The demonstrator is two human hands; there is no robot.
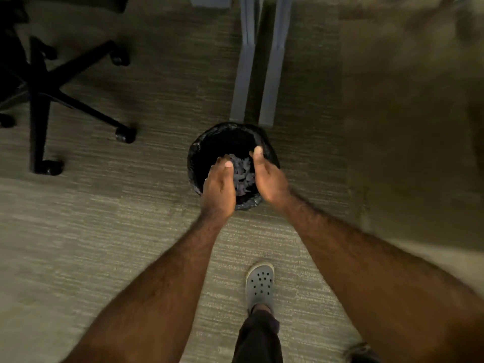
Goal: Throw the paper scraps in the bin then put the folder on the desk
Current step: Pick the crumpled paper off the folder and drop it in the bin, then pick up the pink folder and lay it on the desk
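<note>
A round bin (199,153) lined with a black bag stands on the carpet just in front of me. My left hand (218,187) and my right hand (267,176) are held over its near half, palms facing each other and thumbs up. A clump of greyish paper scraps (242,174) sits between the two palms, above the bin's dark inside. The hands cup the clump from both sides. No folder is in view.
Two grey desk legs (243,74) run back from just behind the bin. A black office chair base (42,95) on castors stands at the left. A blurred brown surface (406,74) fills the right side. My foot in a grey clog (259,284) is planted behind the bin.
</note>
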